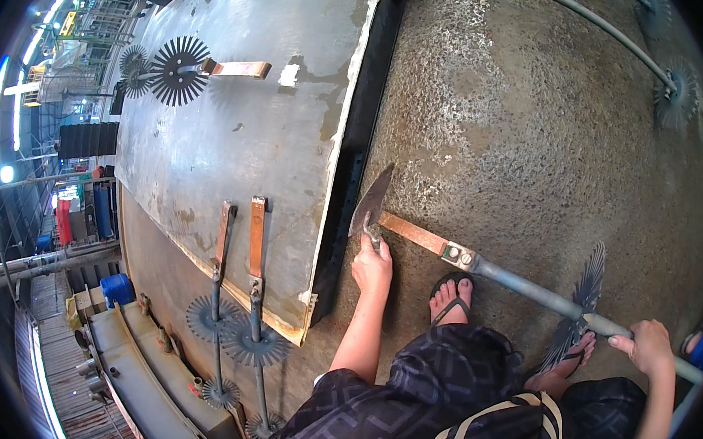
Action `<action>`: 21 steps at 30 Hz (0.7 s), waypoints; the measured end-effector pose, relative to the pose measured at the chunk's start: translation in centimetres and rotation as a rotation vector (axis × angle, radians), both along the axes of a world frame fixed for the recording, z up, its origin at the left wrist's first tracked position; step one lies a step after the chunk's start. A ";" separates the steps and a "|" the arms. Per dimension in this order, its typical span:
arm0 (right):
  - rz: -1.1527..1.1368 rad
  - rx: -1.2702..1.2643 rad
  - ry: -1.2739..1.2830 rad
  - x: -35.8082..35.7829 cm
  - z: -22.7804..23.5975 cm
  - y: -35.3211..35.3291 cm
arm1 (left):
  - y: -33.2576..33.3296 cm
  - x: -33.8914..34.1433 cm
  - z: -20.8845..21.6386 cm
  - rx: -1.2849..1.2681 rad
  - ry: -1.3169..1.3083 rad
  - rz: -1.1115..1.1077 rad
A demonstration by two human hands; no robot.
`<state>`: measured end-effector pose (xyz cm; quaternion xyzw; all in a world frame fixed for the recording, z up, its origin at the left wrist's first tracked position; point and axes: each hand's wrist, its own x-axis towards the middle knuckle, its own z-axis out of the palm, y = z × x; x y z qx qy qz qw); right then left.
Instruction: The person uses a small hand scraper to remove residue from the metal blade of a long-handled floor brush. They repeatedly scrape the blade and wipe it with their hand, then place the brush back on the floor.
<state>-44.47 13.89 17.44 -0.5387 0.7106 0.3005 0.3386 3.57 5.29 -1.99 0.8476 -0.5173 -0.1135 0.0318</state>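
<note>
In my left hand (372, 268) is a small trowel (372, 203) with a dark pointed blade, my fingers closed round its handle. My right hand (648, 346) grips a long grey metal rod (526, 290) that slants across in front of me. A flat copper strip (416, 234) is bolted to the rod's far end, and a slotted metal disc (587, 289) sits on the rod near my right hand. The strip's tip lies right beside the trowel blade; I cannot tell whether they touch.
A worn metal-topped table (235, 130) stands at the left. Two similar rods with copper strips (257, 237) rest over its near edge; another slotted disc (179, 70) is farther back. More rods (609, 29) lie at the far right. My sandalled feet (452, 300) are on rough concrete.
</note>
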 end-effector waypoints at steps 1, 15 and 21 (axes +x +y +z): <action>0.006 -0.008 0.008 0.1 0.1 0.0 | -0.3 0.1 0.1 0.033 0.025 0.016; 0.008 -0.031 0.039 0.7 0.2 -0.1 | -1.0 1.2 0.3 -0.023 0.093 0.119; 0.019 -0.075 0.044 0.4 0.0 0.4 | -0.7 0.9 0.7 -0.020 0.147 0.169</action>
